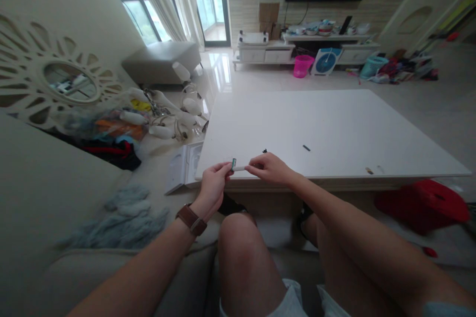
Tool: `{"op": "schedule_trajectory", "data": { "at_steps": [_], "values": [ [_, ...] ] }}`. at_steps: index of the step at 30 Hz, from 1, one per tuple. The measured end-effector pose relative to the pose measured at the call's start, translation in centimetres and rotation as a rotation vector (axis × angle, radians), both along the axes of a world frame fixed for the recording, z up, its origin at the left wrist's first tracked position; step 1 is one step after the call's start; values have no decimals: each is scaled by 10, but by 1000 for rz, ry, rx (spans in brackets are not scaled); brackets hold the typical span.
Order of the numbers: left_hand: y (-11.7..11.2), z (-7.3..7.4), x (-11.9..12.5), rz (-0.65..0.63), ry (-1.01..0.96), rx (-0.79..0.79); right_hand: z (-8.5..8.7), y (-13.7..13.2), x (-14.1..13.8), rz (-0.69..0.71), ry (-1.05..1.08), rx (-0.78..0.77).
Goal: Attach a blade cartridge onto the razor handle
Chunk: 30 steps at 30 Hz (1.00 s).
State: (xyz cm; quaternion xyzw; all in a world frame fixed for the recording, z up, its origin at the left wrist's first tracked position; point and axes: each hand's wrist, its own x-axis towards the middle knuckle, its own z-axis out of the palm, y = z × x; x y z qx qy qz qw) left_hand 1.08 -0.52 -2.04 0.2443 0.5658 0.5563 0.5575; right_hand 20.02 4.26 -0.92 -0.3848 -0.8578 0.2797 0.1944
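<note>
My left hand (217,180) is closed in a pinch on a small green piece (234,163) at the table's near edge. A thin white stick-like part (239,168) runs from it toward my right hand (268,167). The fingers of my right hand are pinched at the stick's other end. Together the two parts look like a small razor, but the kind is not certain. Just beyond my right hand lies a small black piece (265,151). Farther right on the white table (297,118) is a short dark strip (306,148).
A small brown object (369,170) lies near the table's right front edge. Left of the table, a lamp with white shades (174,113) sits on the floor by white boxes (182,168). A red stool-like item (424,205) stands at the right.
</note>
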Motion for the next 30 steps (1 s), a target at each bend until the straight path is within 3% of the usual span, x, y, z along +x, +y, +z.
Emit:
{"op": "schedule_trajectory", "data": {
  "at_steps": [7, 12, 21, 26, 30],
  "values": [
    [-1, 1, 1, -1, -3, -16, 0, 1, 1, -60, 53, -15],
    [0, 0, 0, 2, -3, -6, 0, -2, 0, 14, 53, -55],
    [-1, 1, 1, -7, -15, -26, -4, 3, 0, -196, 31, 18],
    [-1, 1, 1, -7, -8, -16, -3, -1, -2, -140, 23, 0],
    [-1, 2, 1, -2, -12, -23, -1, 0, -1, -216, 19, 31]
  ]
}}
